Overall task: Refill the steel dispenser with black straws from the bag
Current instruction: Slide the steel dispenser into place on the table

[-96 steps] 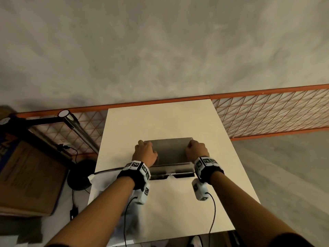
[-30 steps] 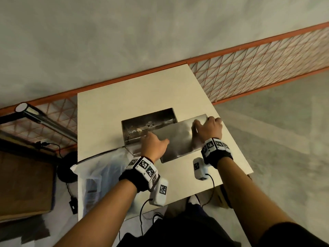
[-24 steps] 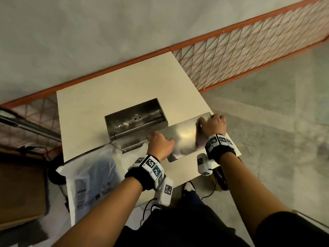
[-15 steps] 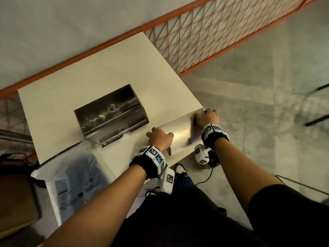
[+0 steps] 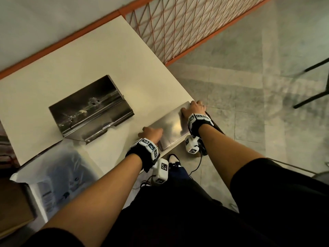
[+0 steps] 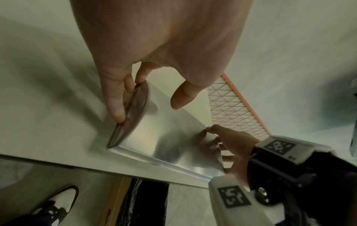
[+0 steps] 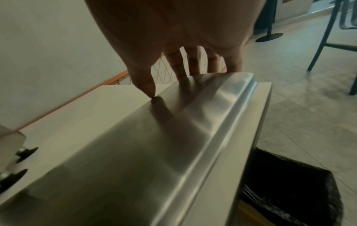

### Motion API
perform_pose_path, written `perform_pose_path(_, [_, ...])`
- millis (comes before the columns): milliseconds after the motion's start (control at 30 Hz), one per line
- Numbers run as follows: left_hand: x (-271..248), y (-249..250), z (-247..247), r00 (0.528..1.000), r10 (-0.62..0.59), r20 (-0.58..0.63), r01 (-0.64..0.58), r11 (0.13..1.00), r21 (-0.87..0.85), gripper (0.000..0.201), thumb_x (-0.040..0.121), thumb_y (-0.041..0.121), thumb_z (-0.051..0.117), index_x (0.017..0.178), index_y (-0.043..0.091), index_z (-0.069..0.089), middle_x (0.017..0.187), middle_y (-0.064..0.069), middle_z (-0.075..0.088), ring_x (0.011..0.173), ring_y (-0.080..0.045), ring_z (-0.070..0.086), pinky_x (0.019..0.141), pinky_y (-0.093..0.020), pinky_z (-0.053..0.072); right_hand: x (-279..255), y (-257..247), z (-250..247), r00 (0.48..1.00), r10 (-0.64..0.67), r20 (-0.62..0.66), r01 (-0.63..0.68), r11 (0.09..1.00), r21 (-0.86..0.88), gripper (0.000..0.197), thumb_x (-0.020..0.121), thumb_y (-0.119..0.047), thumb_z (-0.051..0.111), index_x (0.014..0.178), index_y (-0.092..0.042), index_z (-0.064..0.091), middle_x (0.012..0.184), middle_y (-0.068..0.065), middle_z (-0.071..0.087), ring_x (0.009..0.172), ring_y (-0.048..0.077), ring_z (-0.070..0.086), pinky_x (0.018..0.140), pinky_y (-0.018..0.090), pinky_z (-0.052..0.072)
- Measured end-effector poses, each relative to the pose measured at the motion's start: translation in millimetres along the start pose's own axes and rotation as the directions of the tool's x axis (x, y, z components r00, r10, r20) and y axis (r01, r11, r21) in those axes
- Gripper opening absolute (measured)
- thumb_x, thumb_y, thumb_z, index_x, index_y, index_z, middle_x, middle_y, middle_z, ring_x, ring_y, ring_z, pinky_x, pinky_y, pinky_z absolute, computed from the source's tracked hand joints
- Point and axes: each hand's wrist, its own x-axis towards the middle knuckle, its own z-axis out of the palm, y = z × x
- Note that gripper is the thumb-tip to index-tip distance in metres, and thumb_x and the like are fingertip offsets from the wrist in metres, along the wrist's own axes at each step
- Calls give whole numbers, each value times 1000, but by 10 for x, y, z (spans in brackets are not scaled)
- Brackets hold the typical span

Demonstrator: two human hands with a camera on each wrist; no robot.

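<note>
At the left edge of the table, a clear plastic bag is lying partly over the near corner, its contents too blurred to make out. Just beyond it, toward the middle, the steel dispenser is sitting open with its dark, reflective interior facing up, well apart from both hands. To its right, at the near right corner of the table, the steel lid is lying flat, its front edge reaching the table's edge. The left hand is gripping the lid's left end; in the left wrist view its fingers are curling down along the lid's side edge while the thumb is hovering over the top face. The right hand is holding the lid's far right end, with the thumb tip pressing on the top surface and the fingers wrapping over the far edge. So the lid is spanning the gap between the two hands. Below the table's right corner, a bin with a black liner is standing on the floor, and an orange mesh fence is running along behind the table to the right.
</note>
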Motion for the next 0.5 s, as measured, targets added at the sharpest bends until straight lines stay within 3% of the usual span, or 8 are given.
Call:
perform_pose_path(200, [-296, 67, -135, 1000, 21, 19, -21, 1000, -7, 81, 50, 45, 69, 121, 8, 55, 124, -16, 60, 107, -39, 60, 83, -44, 59, -8, -41, 67, 1000, 7, -29, -7, 1000, -9, 55, 84, -42, 62, 127, -9, 53, 137, 13, 37, 126, 37, 36, 98, 51, 41])
perform_pose_path(500, [-261, 29, -125, 1000, 11, 2, -11, 999, -37, 77, 51, 47, 67, 116, 10, 50, 125, -21, 52, 107, -41, 59, 83, -50, 60, 24, -70, 144, 999, 38, -36, -38, 999, -19, 56, 82, -43, 62, 127, -11, 53, 138, 12, 34, 127, 37, 34, 95, 54, 46])
